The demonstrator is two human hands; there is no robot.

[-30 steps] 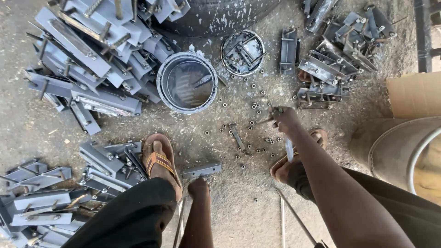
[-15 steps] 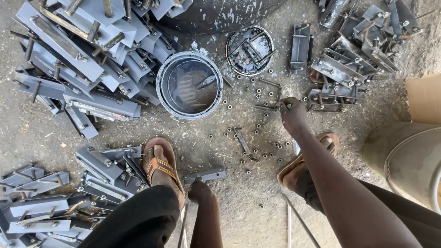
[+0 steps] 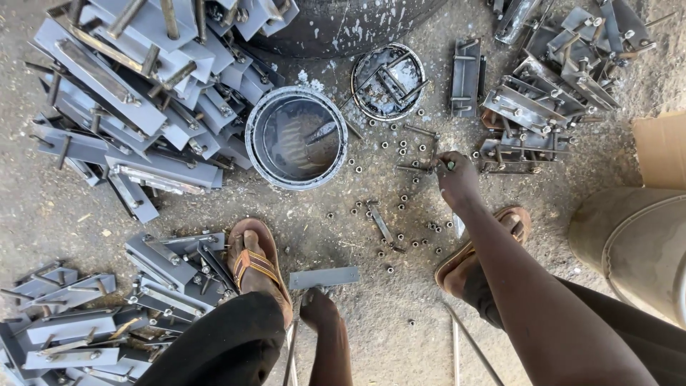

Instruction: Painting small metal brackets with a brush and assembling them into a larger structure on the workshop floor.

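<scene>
One hand is reaching further out among the scattered nuts.

Over the last second the right hand [image 3: 454, 179] has been moving up and away from the right sandal [image 3: 493, 239], and it is now pinching a small nut [image 3: 451, 165] at the fingertips, just beside a bolt [image 3: 416, 169] lying on the ground near the bucket [image 3: 296, 138]. The left hand [image 3: 319, 309] is resting low, fingers curled down at a flat plate [image 3: 324, 277]; whether it is gripping anything I cannot tell.
</scene>
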